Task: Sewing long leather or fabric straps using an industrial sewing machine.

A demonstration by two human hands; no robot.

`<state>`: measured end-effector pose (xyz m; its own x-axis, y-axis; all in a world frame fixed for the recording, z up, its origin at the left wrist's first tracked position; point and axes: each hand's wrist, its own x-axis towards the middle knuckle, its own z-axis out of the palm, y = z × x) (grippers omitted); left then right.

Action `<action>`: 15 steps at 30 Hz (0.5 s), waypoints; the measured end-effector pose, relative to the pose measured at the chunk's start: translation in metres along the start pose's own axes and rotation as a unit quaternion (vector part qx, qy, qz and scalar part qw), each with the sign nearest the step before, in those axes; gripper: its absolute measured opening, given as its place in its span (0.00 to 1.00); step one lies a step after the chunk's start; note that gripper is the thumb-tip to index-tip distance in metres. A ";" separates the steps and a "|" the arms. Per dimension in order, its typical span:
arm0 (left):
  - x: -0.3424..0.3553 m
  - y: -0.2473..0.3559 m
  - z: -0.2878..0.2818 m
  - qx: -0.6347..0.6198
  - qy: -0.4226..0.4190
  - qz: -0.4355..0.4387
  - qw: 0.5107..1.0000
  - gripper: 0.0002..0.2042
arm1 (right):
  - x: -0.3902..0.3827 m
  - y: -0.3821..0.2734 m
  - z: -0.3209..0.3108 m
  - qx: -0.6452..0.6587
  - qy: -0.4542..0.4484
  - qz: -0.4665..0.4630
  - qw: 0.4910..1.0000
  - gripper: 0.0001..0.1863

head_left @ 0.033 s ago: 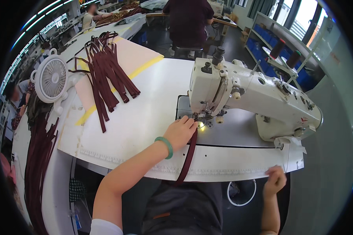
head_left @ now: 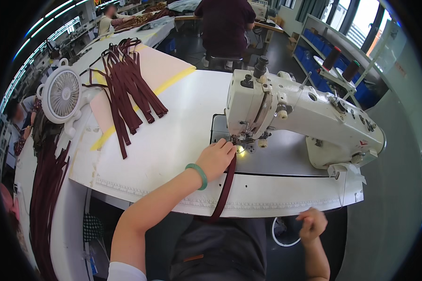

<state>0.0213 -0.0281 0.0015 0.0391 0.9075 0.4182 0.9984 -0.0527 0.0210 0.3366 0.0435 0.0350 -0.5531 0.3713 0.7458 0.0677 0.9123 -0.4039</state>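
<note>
Left hand (head_left: 216,158) lies flat on the dark red strap (head_left: 226,185) w/ fingers pinning it by the sewing machine (head_left: 295,117) needle, rest hanging off the table (head_left: 173,140) edge; looks light, limp, best held near needle; right hand (head_left: 312,225) loosely curled, empty, below edge.

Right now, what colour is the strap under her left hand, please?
Dark maroon strap, clearest in the head view.

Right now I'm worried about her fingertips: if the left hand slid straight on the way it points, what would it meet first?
Probably the presser foot and needle of the sewing machine; the left hand already sits just short of them, on the maroon strap.
</note>
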 end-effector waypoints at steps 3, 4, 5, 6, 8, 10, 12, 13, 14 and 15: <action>0.001 0.000 0.004 0.022 0.006 0.029 0.999 0.20 | -0.040 -0.038 0.070 0.196 -0.259 0.130 0.937 0.07; 0.001 -0.001 0.004 0.025 0.003 0.040 0.999 0.20 | -0.049 -0.047 0.097 0.270 -0.243 0.208 0.908 0.11; 0.002 -0.003 0.004 0.028 -0.001 0.051 0.998 0.20 | -0.053 -0.051 0.114 0.274 -0.304 0.257 0.875 0.15; 0.003 -0.008 0.002 0.031 0.001 0.057 0.998 0.20 | -0.066 -0.053 0.133 0.297 -0.300 0.276 0.864 0.15; 0.001 -0.016 -0.003 -0.026 -0.015 0.077 0.997 0.17 | -0.072 -0.042 0.162 0.344 -0.409 0.239 0.811 0.16; -0.001 -0.023 -0.002 -0.066 0.005 0.086 0.994 0.15 | -0.068 -0.055 0.159 0.473 -0.366 0.284 0.749 0.17; 0.000 -0.028 -0.001 -0.109 0.026 0.094 0.989 0.13 | -0.062 -0.059 0.152 0.590 -0.316 0.322 0.670 0.19; -0.001 -0.028 -0.001 -0.095 0.043 0.106 0.989 0.12 | -0.064 -0.052 0.141 0.632 -0.337 0.297 0.631 0.20; 0.000 -0.025 0.000 -0.081 0.061 0.118 0.988 0.11 | -0.065 -0.046 0.130 0.672 -0.356 0.271 0.590 0.21; 0.001 -0.024 -0.002 -0.085 0.062 0.116 0.988 0.11 | -0.066 -0.044 0.123 0.698 -0.350 0.244 0.575 0.20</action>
<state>-0.0023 -0.0265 0.0031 0.2501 0.8059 0.5366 0.9416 -0.3314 0.0589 0.2675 -0.0420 -0.0615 -0.9828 -0.0821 0.1652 -0.1063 -0.4798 -0.8709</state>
